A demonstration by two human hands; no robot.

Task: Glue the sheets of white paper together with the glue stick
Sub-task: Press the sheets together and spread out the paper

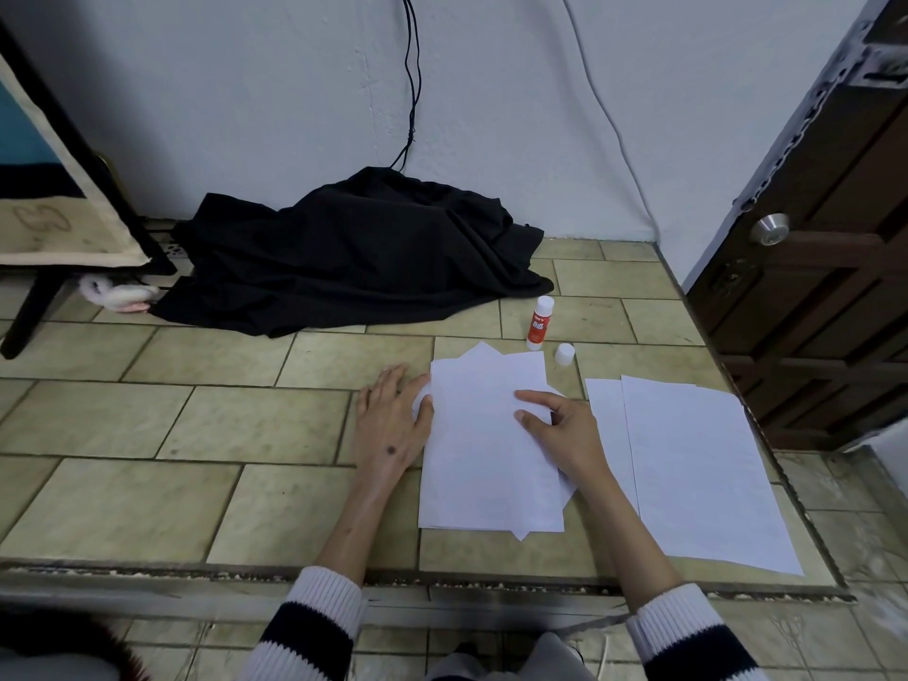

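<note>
A stack of white paper sheets (484, 464) lies on the tiled floor, the top sheet straight and the lower ones skewed, with corners poking out. My left hand (390, 422) rests flat at the stack's left edge, thumb on the paper. My right hand (560, 427) presses the top sheet near its right edge with fingers spread. A second pile of white sheets (697, 464) lies to the right. The red-and-white glue stick (539, 322) stands upright and uncapped behind the stack, with its white cap (565, 354) beside it.
A heap of black cloth (354, 253) lies against the wall behind. A dark wooden door (815, 267) stands at the right. A dark furniture leg (34, 307) and a fluffy white item (115, 294) are at the left. A floor step edge (393, 577) runs near me.
</note>
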